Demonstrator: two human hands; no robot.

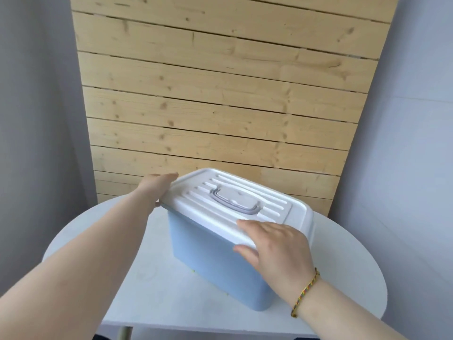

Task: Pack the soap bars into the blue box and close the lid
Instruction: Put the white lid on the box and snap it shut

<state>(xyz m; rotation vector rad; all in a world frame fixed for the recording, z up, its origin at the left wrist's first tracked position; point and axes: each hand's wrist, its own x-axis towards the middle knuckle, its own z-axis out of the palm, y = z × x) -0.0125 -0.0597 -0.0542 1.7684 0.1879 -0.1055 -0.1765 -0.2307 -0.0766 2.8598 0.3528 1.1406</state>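
Blue plastic box stands in the middle of a round white table, its white ribbed lid on top with a grey handle lying flat. Left hand cups the lid's far-left corner — fingers hidden, so its grip cannot be told. Right hand rests spread on the near-right edge, thumb down the side. Behind — a pale wooden slat panel.
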